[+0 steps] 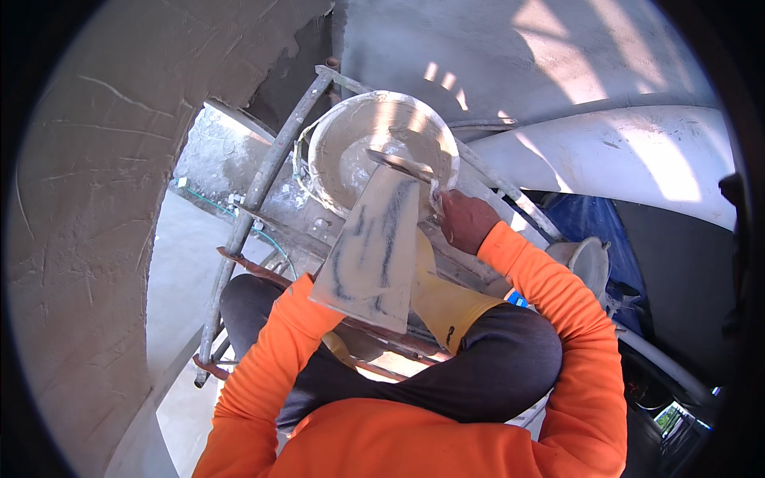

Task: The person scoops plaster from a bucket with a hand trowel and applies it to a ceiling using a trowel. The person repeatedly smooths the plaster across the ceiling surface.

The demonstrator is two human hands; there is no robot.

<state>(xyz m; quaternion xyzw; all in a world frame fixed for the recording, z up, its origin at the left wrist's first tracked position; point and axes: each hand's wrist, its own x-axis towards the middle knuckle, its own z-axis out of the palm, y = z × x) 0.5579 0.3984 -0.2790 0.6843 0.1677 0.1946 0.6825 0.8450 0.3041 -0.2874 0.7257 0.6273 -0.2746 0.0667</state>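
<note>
A flat plasterer's hawk (373, 255), smeared with grey plaster and dark streaks, is held up in front of me. My left hand is hidden beneath it; only the orange sleeve (307, 315) runs up to its near left edge, so the fingers do not show. My right hand (468, 221) is closed round the handle of a plastering trowel. The trowel's blade (400, 164) lies edge-on at the far end of the hawk, over the bucket. Wet grey plaster (339, 155) coats the inside of the round white bucket (316, 151), with a paler patch at its bottom.
Metal scaffold poles (275, 163) frame the bucket. A freshly plastered wall (88, 199) rises on the left. At the right are a big white curved surface (621, 151), a second bucket (591, 263) and a blue sheet (586, 227). My crossed legs (494, 362) are near.
</note>
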